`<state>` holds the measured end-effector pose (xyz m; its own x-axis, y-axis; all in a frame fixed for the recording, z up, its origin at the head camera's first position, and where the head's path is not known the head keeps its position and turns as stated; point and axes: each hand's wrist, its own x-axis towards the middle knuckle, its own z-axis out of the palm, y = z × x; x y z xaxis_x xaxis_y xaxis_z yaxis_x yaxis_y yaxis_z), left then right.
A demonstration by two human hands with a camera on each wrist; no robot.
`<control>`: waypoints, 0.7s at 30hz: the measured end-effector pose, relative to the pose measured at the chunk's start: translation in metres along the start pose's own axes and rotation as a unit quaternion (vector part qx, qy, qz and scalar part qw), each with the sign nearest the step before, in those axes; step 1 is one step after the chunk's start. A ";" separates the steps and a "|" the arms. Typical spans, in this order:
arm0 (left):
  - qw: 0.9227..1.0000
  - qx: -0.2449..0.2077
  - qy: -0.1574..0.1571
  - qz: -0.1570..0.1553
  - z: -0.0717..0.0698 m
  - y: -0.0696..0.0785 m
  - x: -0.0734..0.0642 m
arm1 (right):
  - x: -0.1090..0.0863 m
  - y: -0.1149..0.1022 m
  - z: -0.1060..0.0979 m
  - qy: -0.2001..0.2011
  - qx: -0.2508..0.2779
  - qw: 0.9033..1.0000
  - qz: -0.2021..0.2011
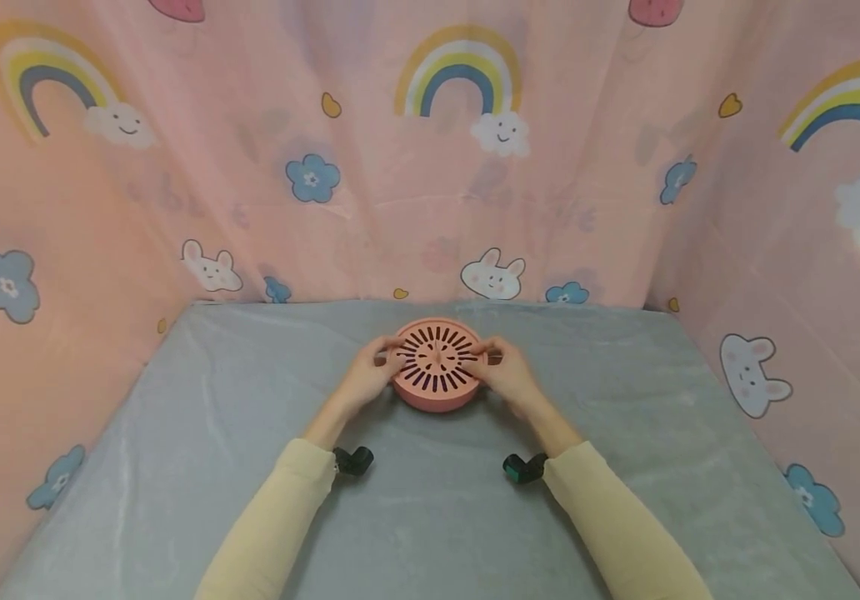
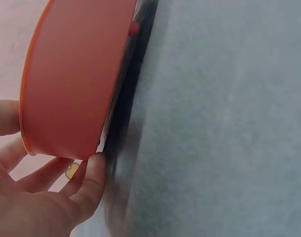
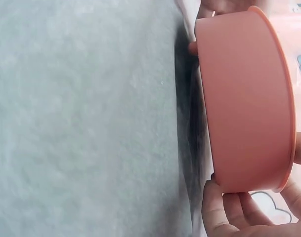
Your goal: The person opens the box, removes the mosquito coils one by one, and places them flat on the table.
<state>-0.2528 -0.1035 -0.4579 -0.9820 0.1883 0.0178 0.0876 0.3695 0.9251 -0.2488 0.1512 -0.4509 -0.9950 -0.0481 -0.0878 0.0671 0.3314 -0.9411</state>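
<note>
A round pink box [image 1: 436,403] with a lid [image 1: 437,360] cut in radial slots sits at the far middle of the grey cloth. My left hand [image 1: 370,372] grips its left side, thumb on the lid's edge. On the opposite side my right hand [image 1: 508,373] holds it the same way. In the left wrist view the smooth side wall [image 2: 73,79] fills the upper left, and fingertips [image 2: 95,170] curl at the bottom edge. A small round foot [image 3: 193,48] juts from the underside in the right wrist view, close over the cloth; fingers [image 3: 214,207] support the lower edge.
Grey cloth [image 1: 430,517] covers the table. A pink curtain [image 1: 400,225] with rainbows, rabbits and flowers stands along the back and both sides, just behind the box. Small black wrist cameras [image 1: 355,461] sit at the cuffs of the pale yellow sleeves [image 1: 272,517].
</note>
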 end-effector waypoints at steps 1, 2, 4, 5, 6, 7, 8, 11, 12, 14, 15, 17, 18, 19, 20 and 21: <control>1.000 -0.001 0.000 -0.001 0.000 -0.001 0.000 | 0.000 0.000 0.001 -0.001 -0.002 1.000 0.002; 1.000 0.001 0.000 0.001 0.000 -0.002 0.000 | -0.001 0.000 0.001 -0.001 -0.003 1.000 0.005; 1.000 0.000 0.000 0.003 0.000 -0.002 -0.001 | -0.001 0.000 0.002 -0.002 -0.006 1.000 0.009; 1.000 0.000 0.001 0.004 0.000 -0.003 -0.001 | -0.002 0.000 0.003 -0.001 -0.009 1.000 0.010; 1.000 -0.001 0.001 0.005 0.000 -0.004 -0.001 | -0.002 0.000 0.003 -0.001 -0.011 1.000 0.012; 1.000 -0.002 0.001 0.004 0.000 -0.004 -0.001 | -0.002 0.000 0.003 -0.001 -0.012 1.000 0.013; 1.000 -0.003 0.000 0.004 0.000 -0.005 -0.002 | -0.002 0.001 0.004 0.001 -0.013 1.000 0.012; 1.000 -0.007 -0.006 -0.001 -0.001 -0.006 -0.002 | -0.003 0.002 0.005 0.002 -0.019 1.000 0.014; 1.000 -0.008 -0.009 -0.002 -0.001 -0.006 -0.003 | -0.003 0.002 0.006 0.003 -0.019 1.000 0.015; 1.000 -0.008 -0.014 -0.005 -0.002 -0.005 -0.003 | -0.003 0.003 0.007 0.005 -0.025 1.000 0.014; 1.000 -0.006 -0.015 -0.005 -0.002 -0.005 -0.004 | -0.003 0.002 0.007 0.005 -0.029 0.999 0.015; 1.000 -0.004 -0.016 -0.007 -0.003 -0.005 -0.004 | -0.004 0.002 0.007 0.007 -0.040 0.999 0.013; 1.000 -0.003 -0.016 -0.008 -0.003 -0.005 -0.004 | -0.004 0.002 0.007 0.006 -0.046 0.999 0.012; 1.000 -0.002 -0.016 -0.009 -0.004 -0.005 -0.004 | -0.004 0.001 0.007 0.006 -0.052 0.999 0.011; 1.000 -0.001 -0.015 -0.011 -0.004 -0.004 -0.004 | -0.004 0.001 0.007 0.005 -0.059 0.998 0.012; 1.000 0.001 -0.013 -0.013 -0.004 -0.004 -0.004 | -0.004 0.000 0.006 0.002 -0.064 0.998 0.009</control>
<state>-0.2495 -0.1093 -0.4603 -0.9792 0.2024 -0.0166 0.0623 0.3772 0.9240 -0.2441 0.1457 -0.4527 -0.9940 -0.0363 -0.1030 0.0758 0.4495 -0.8901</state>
